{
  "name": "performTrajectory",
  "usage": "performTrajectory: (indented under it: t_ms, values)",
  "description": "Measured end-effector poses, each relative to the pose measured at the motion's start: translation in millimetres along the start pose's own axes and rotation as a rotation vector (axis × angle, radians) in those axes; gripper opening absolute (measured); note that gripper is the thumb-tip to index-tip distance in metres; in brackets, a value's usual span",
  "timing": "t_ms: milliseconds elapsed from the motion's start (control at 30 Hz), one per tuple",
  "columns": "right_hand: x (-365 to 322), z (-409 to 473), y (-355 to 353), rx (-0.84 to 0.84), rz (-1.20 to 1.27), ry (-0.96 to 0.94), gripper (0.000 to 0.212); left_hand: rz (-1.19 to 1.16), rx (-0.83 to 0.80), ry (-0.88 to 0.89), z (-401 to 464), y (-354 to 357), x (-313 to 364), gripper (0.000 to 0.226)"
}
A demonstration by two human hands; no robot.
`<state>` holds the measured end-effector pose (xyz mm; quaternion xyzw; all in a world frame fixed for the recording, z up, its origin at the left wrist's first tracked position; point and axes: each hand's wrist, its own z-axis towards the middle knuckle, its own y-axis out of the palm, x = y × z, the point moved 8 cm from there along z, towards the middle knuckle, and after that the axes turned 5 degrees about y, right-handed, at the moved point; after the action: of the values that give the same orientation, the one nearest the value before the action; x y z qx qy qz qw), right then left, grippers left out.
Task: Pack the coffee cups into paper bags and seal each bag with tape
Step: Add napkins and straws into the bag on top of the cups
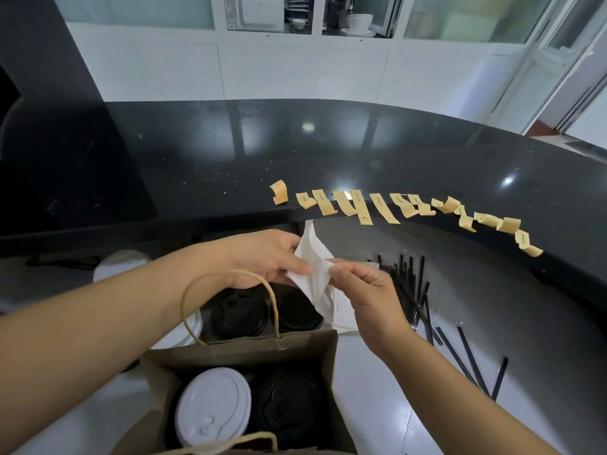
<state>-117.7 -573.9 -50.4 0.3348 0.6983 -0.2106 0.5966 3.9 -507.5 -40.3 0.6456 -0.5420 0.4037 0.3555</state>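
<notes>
1. You hold a white napkin [315,274] between both hands: your left hand [262,257] pinches its left edge with thumb and fingers, and your right hand [364,290] pinches its right side, fingers curled round the paper
2. Directly below your grip stands an open paper bag [249,353] with its handles up; inside sit two cups, one with a white lid [213,408] and one with a black lid [289,402], so this bag looks loaded but not closed
3. Just under the napkin, beyond the bag, two more black-lidded cups [266,310] wait unpacked, with white lids partly hidden to the left of your left wrist
4. Above your grip, tape strips [358,208] hang in a row from the edge of the black counter [197,152]; none is on the bag yet
5. To the right of your right hand lie black straws [417,290]
6. Judged from this, sealing this bag and packing the remaining cups are left
</notes>
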Motion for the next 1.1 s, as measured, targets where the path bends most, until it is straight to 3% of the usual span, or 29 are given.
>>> performTrajectory:
  t_ms: [133, 367, 900, 1000, 1100]
  values:
    - [-8.9, -5.5, -8.3, 0.086, 0.104, -0.010, 0.019, 0.123, 0.170, 0.013, -7.3, -17.9, -2.0, 0.037]
    - [-29.0, -22.7, -33.8, 0.288, 0.132, -0.086, 0.021, 0.039, 0.266, 0.002, -30.0, -34.1, -3.9, 0.027]
    - [-49.8, -36.9, 42.4, -0.035, -0.656, -0.433, 0.016, -0.287, 0.145, 0.045, -30.0, -7.7, 4.9, 0.026]
    - [-56.0, -38.6, 41.1, -0.055, -0.671, -0.484, 0.016, -0.115, 0.169, 0.111, -35.2, -9.2, 8.8, 0.014]
    - [-74.2, -35.2, 22.8, 0.104, -0.655, -0.510, 0.017, 0.019, 0.201, 0.209, -43.2, -12.5, 16.5, 0.019]
